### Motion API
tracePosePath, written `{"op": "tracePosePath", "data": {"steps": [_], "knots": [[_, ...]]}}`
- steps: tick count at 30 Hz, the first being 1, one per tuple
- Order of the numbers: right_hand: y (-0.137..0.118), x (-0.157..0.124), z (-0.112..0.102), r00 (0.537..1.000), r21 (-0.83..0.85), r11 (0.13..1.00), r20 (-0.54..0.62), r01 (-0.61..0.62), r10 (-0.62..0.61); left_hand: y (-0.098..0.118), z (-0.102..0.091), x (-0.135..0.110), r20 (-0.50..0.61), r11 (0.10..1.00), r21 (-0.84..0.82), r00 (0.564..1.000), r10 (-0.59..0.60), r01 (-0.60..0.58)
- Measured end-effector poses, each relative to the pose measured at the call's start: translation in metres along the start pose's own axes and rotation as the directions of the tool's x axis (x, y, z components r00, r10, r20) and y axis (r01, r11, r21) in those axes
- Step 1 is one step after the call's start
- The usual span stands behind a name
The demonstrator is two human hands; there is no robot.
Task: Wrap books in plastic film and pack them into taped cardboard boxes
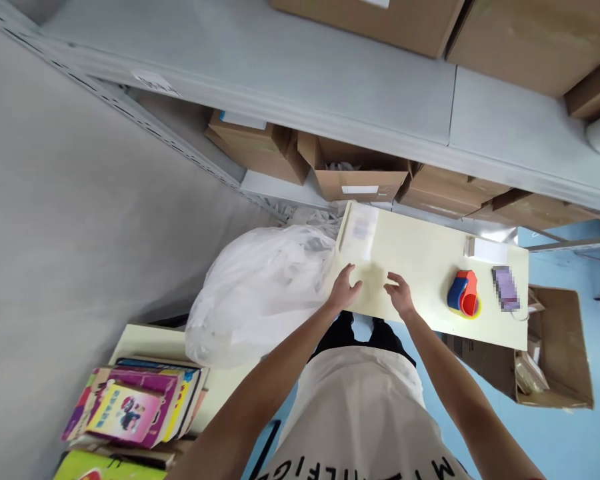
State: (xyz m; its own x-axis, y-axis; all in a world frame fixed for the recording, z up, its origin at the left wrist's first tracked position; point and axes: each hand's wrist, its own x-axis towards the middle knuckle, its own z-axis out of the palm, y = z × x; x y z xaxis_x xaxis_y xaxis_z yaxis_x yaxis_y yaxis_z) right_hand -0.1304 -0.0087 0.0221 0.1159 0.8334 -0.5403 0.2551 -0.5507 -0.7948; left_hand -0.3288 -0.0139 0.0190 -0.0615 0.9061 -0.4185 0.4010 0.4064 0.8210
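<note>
My left hand [343, 288] and my right hand [399, 293] hover close together over the near edge of a pale yellow table [430, 263]. Both hands have their fingers loosely curled and apart, and I see nothing in them. A thin, nearly clear plastic sheet or bag [363, 230] lies on the table just beyond them, blurred by motion. To the right of my right hand stands a red and blue tape dispenser [463, 293], and past it a purple phone-like object [505, 288].
A big white plastic bag [260, 293] bulges left of the table. Colourful books [135, 407] are stacked at the lower left. Cardboard boxes [355, 173] sit under a grey shelf [280, 73]; an open carton [555, 353] stands on the blue floor, right.
</note>
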Motion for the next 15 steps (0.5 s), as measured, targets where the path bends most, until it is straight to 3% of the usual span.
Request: {"op": "tracePosePath", "data": {"steps": [5, 9, 12, 15], "knots": [[0.006, -0.023, -0.036, 0.992, 0.041, 0.995, 0.08, 0.096, -0.099, 0.007, 0.015, -0.042, -0.058, 0.997, 0.02, 0.995, 0.079, -0.078], [0.007, -0.027, -0.057, 0.964, 0.072, 0.984, 0.199, 0.163, -0.174, 0.008, 0.035, -0.078, -0.1, 0.997, -0.075, 0.995, 0.026, -0.034], [0.01, -0.029, -0.061, 0.942, 0.053, 0.981, 0.273, 0.186, -0.194, 0.006, 0.052, -0.108, -0.171, 0.984, -0.174, 0.983, -0.067, 0.037], [0.012, -0.036, -0.051, 0.907, 0.027, 0.978, 0.369, 0.208, -0.203, 0.002, 0.061, -0.141, -0.277, 0.964, -0.257, 0.951, -0.135, 0.062]]}}
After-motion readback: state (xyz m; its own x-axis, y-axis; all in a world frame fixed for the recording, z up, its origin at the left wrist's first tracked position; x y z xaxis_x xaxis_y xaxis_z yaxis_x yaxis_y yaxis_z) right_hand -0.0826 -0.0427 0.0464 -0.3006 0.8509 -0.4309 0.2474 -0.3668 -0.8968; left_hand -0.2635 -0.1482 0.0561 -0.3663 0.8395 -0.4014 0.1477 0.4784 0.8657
